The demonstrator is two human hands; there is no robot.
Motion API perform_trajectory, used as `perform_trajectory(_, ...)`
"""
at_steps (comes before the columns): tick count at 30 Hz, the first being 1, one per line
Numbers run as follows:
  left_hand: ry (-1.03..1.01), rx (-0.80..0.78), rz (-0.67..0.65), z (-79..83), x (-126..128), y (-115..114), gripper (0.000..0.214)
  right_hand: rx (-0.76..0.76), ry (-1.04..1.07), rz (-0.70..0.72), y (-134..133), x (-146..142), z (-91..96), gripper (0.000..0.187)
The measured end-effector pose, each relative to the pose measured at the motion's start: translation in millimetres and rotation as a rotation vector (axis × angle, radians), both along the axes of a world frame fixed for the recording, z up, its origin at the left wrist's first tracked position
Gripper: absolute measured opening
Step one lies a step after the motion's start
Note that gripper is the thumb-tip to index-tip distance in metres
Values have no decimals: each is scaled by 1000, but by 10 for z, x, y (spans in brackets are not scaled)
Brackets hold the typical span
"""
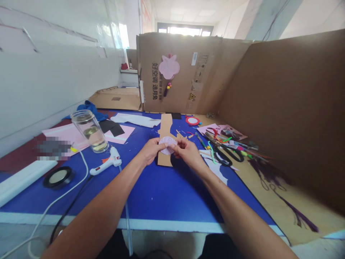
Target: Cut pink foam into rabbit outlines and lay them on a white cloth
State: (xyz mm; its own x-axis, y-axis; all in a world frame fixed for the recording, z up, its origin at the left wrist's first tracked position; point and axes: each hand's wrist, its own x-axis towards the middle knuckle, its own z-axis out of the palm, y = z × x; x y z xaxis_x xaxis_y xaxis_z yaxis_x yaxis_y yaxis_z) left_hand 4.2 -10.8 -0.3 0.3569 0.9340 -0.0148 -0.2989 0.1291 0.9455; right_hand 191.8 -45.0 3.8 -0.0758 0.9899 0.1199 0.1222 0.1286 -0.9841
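Observation:
Between my two hands is a round, pale lilac disc (167,148) with fine lines on its face. My left hand (153,150) pinches its left edge, thumb on top. At its right edge, the thumb and fingers of my right hand (185,149) are closed on it too. Beneath the disc, a strip of brown cardboard (166,124) lies lengthwise on the blue table (151,194). Small cardboard scraps (182,133) are scattered just beyond my right hand. Whether the disc touches the strip I cannot tell.
On the left stand a glass jar (93,135) of yellowish liquid, a white glue gun (107,162) with its cord, and a black tape roll (58,177). Scissors (222,156) lie among craft bits at right. Cardboard walls (215,72) rise behind and right, with a pink cutout (169,67) attached.

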Motion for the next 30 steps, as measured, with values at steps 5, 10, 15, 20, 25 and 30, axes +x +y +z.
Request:
perform_trajectory(5, 39, -53, -19, 29, -1, -11, 47, -8, 113, -41, 21, 33, -1, 46)
perform_trajectory(10, 74, -50, 36, 75, -37, 5, 37, -18, 140, -63, 35, 84, 25, 51)
perform_trajectory(15, 78, -59, 63, 84, -30, -1, 34, -10, 156, -51, 31, 88, 34, 50)
perform_trajectory(20, 82, -19, 72, 79, -28, -7, 36, -14, 143, -43, 25, 82, 26, 50)
perform_trajectory(25, 117, -12, 45, 66, -17, -12, 45, -13, 136, -17, 8, 68, 31, 52)
perform_trajectory(30, 137, 4, 71, 23, 7, -6, 39, -33, 119, -12, 36, 67, -25, 49)
